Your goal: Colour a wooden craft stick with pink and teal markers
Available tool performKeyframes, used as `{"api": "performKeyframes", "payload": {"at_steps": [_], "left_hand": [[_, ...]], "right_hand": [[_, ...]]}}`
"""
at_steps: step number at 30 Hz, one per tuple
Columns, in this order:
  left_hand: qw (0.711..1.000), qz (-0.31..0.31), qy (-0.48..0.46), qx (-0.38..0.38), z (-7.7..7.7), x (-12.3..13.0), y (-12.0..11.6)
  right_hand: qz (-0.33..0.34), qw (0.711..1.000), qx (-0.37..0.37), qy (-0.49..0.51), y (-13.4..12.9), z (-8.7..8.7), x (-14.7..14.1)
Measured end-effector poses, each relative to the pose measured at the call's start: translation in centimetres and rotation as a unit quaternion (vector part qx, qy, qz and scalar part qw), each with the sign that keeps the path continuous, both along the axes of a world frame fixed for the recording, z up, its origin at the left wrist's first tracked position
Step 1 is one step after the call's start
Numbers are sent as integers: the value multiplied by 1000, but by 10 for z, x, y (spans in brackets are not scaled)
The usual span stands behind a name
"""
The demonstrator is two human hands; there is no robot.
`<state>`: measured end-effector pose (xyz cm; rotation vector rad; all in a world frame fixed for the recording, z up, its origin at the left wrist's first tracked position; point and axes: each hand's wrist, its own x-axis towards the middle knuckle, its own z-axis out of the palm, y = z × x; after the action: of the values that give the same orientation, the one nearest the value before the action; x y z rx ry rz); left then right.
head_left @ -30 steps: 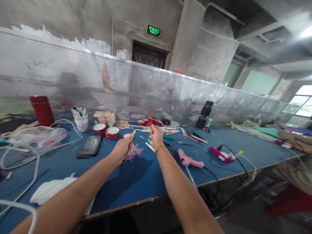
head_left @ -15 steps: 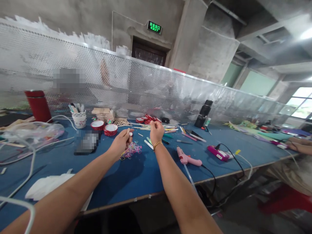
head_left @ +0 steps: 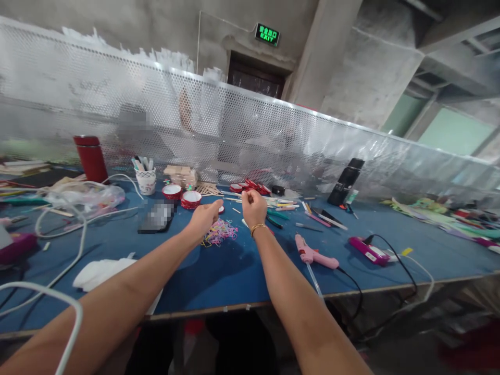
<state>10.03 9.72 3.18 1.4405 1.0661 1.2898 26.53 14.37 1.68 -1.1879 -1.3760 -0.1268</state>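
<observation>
My left hand (head_left: 203,220) is closed in a pinch over the blue table, beside a pile of thin, pastel-coloured loops (head_left: 221,233). A small white piece with a red edge (head_left: 221,210) shows just past its fingers; whether they grip it is unclear. To the right, my right hand (head_left: 254,209), with a gold bracelet at the wrist, has its fingers curled and pressed together. Whatever they hold is hidden. The hands are apart. Red-and-white round pieces (head_left: 191,199) are stacked left of the hands, and more red pieces (head_left: 250,186) lie behind them.
A pink glue gun (head_left: 314,254) lies on the right, near a purple box (head_left: 368,251) with cables. A phone (head_left: 157,216), pen cup (head_left: 146,181) and red flask (head_left: 91,159) stand or lie left. A black bottle (head_left: 346,182) is near the mesh partition (head_left: 258,130).
The view has swung left, so the table contents appear further right. My left hand has turned; the wooden stick seen at its fingers no longer shows. The right hand stays closed.
</observation>
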Motion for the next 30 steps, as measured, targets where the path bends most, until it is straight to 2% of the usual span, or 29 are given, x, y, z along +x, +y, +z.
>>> {"api": "performKeyframes", "payload": {"at_steps": [6,11,15,21,23,27,30], "left_hand": [[997,11,40,69,-3,-4,2],[992,-18,62,109,-11,-4,6],[982,-32,136,126,-14,-4,2],[958,-48,242,148,-9,-5,-6],[959,-34,243,140,-10,-5,-5],[977,2,186,104,-12,-7,2],[981,6,170,97,-9,-8,5]], "right_hand": [[-23,997,6,-67,-2,-3,-1],[-26,996,6,-87,0,-6,-3],[-7,995,1,-96,-4,-5,-7],[-1,995,2,-102,-6,-2,-9],[-1,995,6,-104,-5,-1,-7],[-3,995,14,-100,-3,0,-2],[-11,995,14,-94,-3,1,1]]}}
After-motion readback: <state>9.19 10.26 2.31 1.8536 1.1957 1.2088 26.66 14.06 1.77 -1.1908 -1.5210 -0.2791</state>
